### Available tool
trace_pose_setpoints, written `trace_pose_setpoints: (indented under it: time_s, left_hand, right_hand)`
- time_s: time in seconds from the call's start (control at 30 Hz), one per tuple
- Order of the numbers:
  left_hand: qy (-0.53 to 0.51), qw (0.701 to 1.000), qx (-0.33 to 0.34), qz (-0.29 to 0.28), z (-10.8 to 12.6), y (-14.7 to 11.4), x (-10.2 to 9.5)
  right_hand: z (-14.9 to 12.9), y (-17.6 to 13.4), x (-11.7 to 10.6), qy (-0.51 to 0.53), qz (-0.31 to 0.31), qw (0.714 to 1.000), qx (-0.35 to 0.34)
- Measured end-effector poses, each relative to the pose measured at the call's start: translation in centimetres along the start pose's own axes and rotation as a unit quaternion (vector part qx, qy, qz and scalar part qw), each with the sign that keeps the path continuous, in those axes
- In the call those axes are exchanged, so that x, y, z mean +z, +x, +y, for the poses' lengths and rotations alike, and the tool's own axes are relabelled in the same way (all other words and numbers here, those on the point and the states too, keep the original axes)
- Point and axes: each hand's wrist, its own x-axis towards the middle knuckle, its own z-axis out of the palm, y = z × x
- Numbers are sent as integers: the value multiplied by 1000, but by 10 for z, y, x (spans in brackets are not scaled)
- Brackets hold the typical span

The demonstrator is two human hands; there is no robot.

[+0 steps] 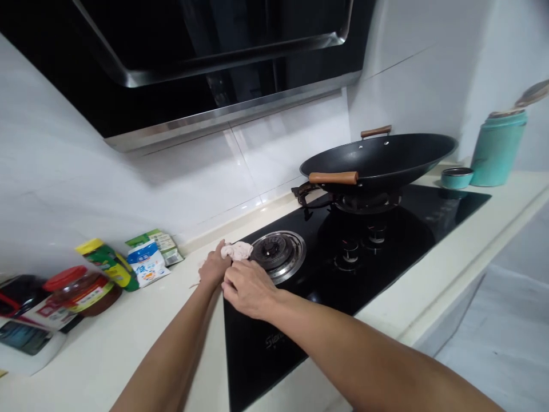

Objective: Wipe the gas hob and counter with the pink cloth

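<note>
A pale pinkish cloth (237,250) is bunched up over the left edge of the black glass gas hob (300,320), beside the bare left burner (278,254). My left hand (214,265) is closed on the cloth's left part, above the seam between counter and hob. Close against it, my right hand (249,288) has its fingers curled in at the cloth's near side; its fingertips are partly hidden. A large black wok (381,157) with wooden side handles sits on the right burner.
Along the wall at left stand a yellow-capped bottle (107,263), seasoning packets (148,262), a red-lidded jar (83,290) and a white jug (32,343). A turquoise canister (498,149) and small bowl (457,177) stand at right. The range hood (231,103) hangs overhead.
</note>
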Motion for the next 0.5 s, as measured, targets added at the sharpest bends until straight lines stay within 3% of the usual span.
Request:
trace_pose_setpoints:
  time_s: [0.1,0.23,0.33,0.5]
  left_hand:
    - [14,1000,-16,9,8,26,4]
    - [24,999,34,-7,11,38,3]
    - [36,997,64,-19,6,27,1]
    - [70,987,143,-28,-6,-19,-3]
  right_hand:
    - [2,0,2,-7,-4,1000,21]
    - [4,2,1,5,-9,999,32]
    - [4,3,-1,20,-8,999,44]
    - [6,4,-6,42,2,998,56]
